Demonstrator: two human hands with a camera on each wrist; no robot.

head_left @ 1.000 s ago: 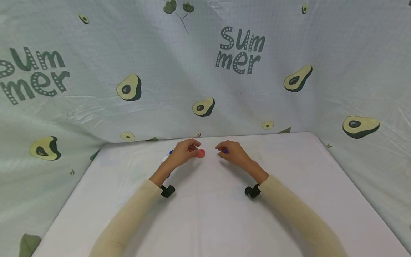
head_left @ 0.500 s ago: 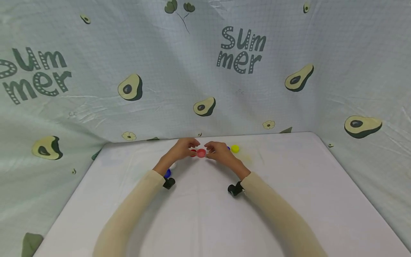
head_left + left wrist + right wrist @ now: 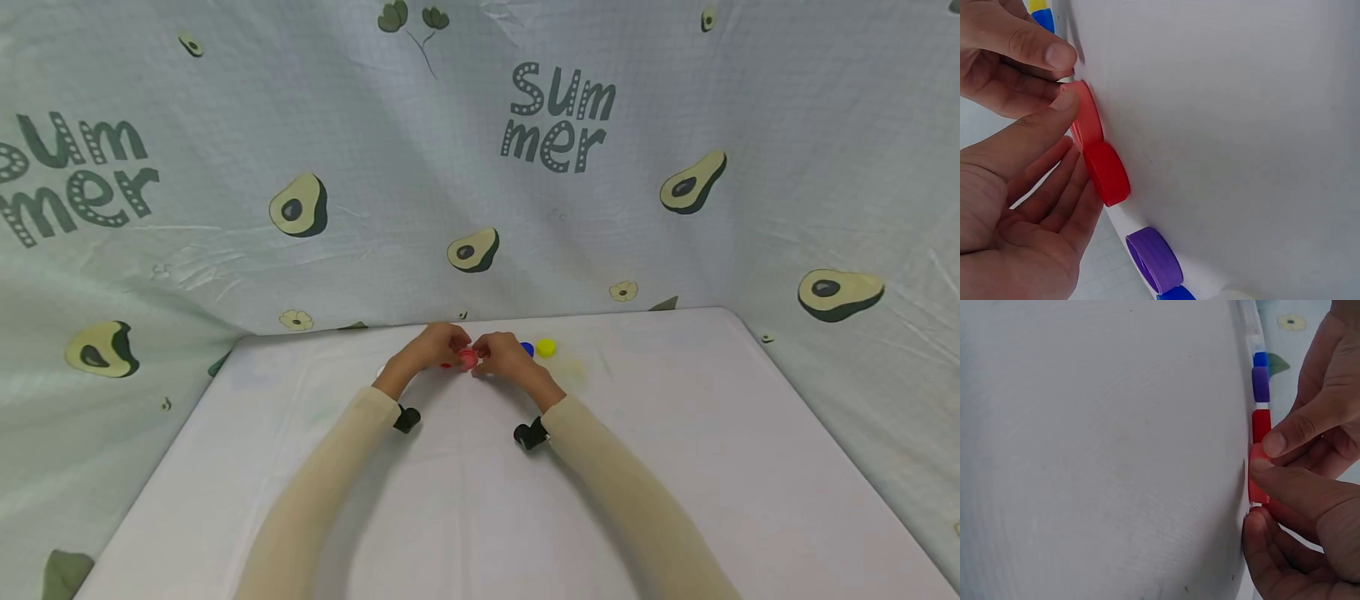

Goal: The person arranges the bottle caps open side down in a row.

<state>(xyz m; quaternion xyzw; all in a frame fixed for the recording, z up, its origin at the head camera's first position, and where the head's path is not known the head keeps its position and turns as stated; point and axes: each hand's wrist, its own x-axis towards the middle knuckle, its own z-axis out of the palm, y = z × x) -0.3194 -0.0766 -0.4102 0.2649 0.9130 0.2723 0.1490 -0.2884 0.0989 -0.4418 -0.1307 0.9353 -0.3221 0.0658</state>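
Note:
A coral bottle cap point(image 3: 468, 359) lies on the white table between my two hands. My left hand point(image 3: 433, 345) pinches it, the thumb on its ridged side in the left wrist view. From the other side my right hand point(image 3: 507, 358) holds the same cap, with its thumb point(image 3: 1262, 466) against the rim and the index finger curled just beyond. A red bottle cap point(image 3: 1108, 175) touches the coral one on the left side, partly hidden by my left fingers in the head view.
A purple cap point(image 3: 1155, 260) and a blue cap point(image 3: 1176, 293) lie farther left. Right of my right hand sit another blue cap point(image 3: 528, 348) and a yellow cap point(image 3: 545, 348). A patterned cloth point(image 3: 405, 192) rises behind the table's far edge.
My right hand has moved left from beside the blue cap to the coral cap, uncovering the blue and yellow caps. My left hand has stayed near the red and coral caps.

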